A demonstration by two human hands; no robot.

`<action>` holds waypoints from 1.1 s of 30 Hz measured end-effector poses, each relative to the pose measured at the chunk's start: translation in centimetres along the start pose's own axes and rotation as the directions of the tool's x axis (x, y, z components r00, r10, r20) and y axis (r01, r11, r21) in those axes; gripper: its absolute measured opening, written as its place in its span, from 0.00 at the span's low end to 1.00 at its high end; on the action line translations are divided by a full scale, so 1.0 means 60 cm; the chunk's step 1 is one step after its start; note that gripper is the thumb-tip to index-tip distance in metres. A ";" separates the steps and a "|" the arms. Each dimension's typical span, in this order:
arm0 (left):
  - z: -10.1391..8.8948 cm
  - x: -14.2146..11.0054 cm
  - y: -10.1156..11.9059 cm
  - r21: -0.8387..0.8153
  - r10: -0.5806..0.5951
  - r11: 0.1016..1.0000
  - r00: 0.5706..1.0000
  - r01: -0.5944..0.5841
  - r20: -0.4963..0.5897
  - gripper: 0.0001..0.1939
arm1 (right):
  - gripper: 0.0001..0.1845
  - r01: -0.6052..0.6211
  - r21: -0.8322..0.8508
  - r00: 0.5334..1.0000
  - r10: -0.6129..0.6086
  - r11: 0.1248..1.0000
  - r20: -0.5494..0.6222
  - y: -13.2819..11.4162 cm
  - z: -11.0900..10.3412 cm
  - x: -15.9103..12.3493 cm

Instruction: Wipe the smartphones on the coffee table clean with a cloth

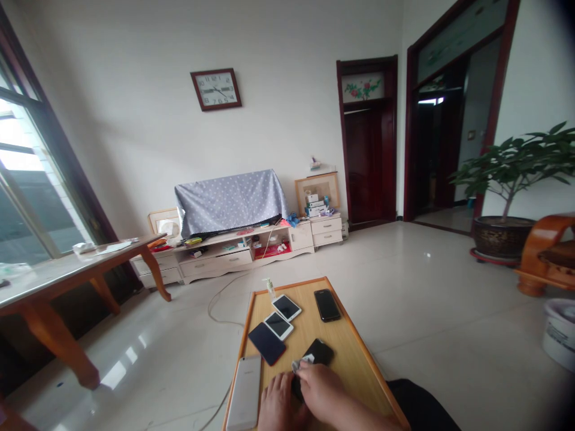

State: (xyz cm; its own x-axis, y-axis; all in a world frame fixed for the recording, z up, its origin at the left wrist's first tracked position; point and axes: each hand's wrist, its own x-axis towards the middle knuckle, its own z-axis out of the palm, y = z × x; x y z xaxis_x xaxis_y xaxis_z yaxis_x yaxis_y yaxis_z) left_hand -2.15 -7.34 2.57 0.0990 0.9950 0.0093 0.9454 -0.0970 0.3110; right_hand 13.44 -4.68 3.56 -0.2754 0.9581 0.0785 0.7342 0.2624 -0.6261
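A black smartphone [321, 353] lies on the small wooden table [354, 365] in front of me, its near part covered by my hands. My right hand [322, 386] is closed on a crumpled whitish cloth [307, 360] and presses it against the phone. Beside it, my left hand [277, 400] has its fingers curled at the phone's near left edge; its thumb is mostly hidden. Left of that hand lies a silver-white phone [245, 389], back up. Beyond are a dark blue phone [266, 343], two white phones [279, 325] and another black phone [327, 305].
At the table's far left corner stands a small pump bottle [270, 287]. A cable [215, 308] runs over the floor. Around are a larger table [90, 272], a TV cabinet [215, 263], a potted plant [503, 233], a white bucket [559, 335] and a wooden chair [539, 257].
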 end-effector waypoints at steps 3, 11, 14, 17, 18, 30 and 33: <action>-0.002 -0.001 0.003 0.010 -0.027 1.000 1.000 0.027 0.014 0.34 | 0.20 -0.047 -0.016 0.999 0.047 0.999 -0.018 0.023 -0.022 0.015; 0.001 0.000 0.005 0.007 -0.032 0.999 0.999 0.032 -0.005 0.32 | 0.20 -0.145 -0.047 0.989 0.143 0.988 -0.045 0.046 -0.036 0.038; 0.002 -0.001 0.003 -0.003 -0.013 1.000 1.000 0.013 -0.014 0.32 | 0.19 -0.082 -0.035 0.997 0.082 0.996 0.013 0.020 -0.009 0.011; 0.001 -0.002 0.002 -0.006 0.000 1.000 1.000 0.000 -0.014 0.31 | 0.18 -0.035 -0.019 0.999 0.035 0.999 0.041 0.011 -0.001 -0.005; 0.000 -0.002 0.003 -0.002 -0.001 1.000 1.000 0.001 -0.010 0.32 | 0.18 -0.031 -0.017 0.999 0.032 0.999 0.038 0.014 -0.005 -0.005; 0.001 0.001 0.005 0.018 -0.042 0.999 0.999 0.042 0.008 0.33 | 0.23 -0.091 -0.027 0.996 0.090 0.995 -0.028 0.035 -0.013 0.011; 0.001 -0.001 0.005 0.007 -0.031 0.999 0.999 0.031 -0.012 0.32 | 0.23 -0.010 -0.006 1.000 0.010 1.000 0.016 0.020 0.000 -0.016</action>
State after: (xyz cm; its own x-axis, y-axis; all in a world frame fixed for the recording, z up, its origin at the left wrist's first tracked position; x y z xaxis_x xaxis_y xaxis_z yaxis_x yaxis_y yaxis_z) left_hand -1.83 -7.40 2.59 0.0656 0.9978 0.0107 0.9503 -0.0658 0.3044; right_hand 14.57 -5.28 2.74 -0.2779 0.9587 0.0602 0.7403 0.2537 -0.6225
